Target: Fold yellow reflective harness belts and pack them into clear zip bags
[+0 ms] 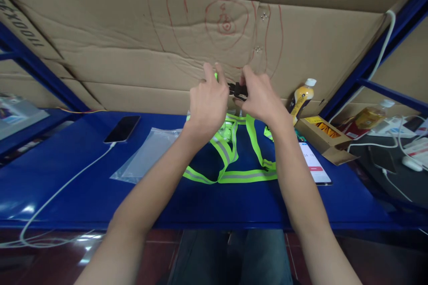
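Head view: left hand point(207, 103) and right hand point(260, 98) raised together, each grip pinched on the small black plastic buckle point(238, 91) between the fingertips. Below the grip, neon-yellow reflective strap vest point(234, 160) hanging down onto the blue counter point(83, 178). Left of the grip, clear plastic bag point(147, 153) and black phone point(122, 128); right of it, yellow drink bottle point(302, 96) and open cardboard box point(326, 136).

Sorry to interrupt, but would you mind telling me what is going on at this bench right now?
A person holds a small black buckle between the left hand and right hand, raised above a blue table. The buckle belongs to a yellow-green reflective strap vest lying on the table. A clear plastic bag lies to its left.
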{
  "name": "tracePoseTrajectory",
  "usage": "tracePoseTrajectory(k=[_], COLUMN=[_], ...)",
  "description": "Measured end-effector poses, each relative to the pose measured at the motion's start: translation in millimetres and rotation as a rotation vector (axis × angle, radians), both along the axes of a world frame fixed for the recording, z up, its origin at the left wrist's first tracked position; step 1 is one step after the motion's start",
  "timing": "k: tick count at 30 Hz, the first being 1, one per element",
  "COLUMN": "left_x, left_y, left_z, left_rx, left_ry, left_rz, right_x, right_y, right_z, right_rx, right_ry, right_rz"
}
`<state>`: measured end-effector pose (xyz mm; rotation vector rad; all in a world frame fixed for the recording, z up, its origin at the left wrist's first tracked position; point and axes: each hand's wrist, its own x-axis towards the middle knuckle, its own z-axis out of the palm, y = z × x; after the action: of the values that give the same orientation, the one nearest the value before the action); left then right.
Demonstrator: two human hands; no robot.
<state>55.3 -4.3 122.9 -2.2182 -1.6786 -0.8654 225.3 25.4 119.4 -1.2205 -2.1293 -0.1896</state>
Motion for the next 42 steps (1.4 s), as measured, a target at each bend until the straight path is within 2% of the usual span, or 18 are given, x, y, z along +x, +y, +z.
tracePoseTrajectory(k=[4,6,9,12,15,18,22,26,30,34,37,42], left_x=[6.5,8.7,6.3,-5.8,-25.0,-43.2,-56.0,-61.4,-63.0,-60.6,-59.9,-62.1], left_y=[-5.7,-5.1,2.3,15.1,27.5,35.6,42.8,46.3,41.3,34.4,34.5,34.2], left_z=[3.0,-0.3,-8.7,-11.9,-4.7,5.2,9.5,11.4,15.4,16.0,15.5,19.3], left_rx=[-0.051,-0.079,-0.142,-0.133,-0.068,-0.045,-0.113,-0.084,0.029,0.114,0.129,0.181], left_ry=[0.018,0.030,0.041,-0.013,-0.129,-0.255,-0.400,-0.464,-0.417,-0.331,-0.319,-0.374], left_rz=[0.003,-0.056,-0.215,-0.388,-0.455,-0.532,-0.761,-0.864,-0.877,-0.773,-0.718,-0.587], right_x=[-8.4,-9.3,-4.6,2.5,3.7,-3.3,-12.7,-3.8,13.6,17.4,14.0,12.8], right_y=[-4.0,-1.9,4.2,6.4,1.4,-6.2,-13.0,-14.0,-9.7,-6.3,-4.4,1.5], right_z=[0.2,-2.9,-8.8,-10.4,-5.3,2.0,7.5,9.6,11.0,12.1,11.7,6.8], right_rx=[-0.022,-0.024,-0.021,-0.020,0.002,0.081,0.203,0.150,0.064,0.047,0.104,0.287], right_ry=[0.000,0.016,0.018,-0.003,0.005,-0.001,-0.051,-0.026,-0.041,-0.040,-0.036,-0.021], right_rz=[0.021,0.023,0.004,-0.024,-0.029,0.020,0.050,0.164,0.241,0.201,0.170,0.077])
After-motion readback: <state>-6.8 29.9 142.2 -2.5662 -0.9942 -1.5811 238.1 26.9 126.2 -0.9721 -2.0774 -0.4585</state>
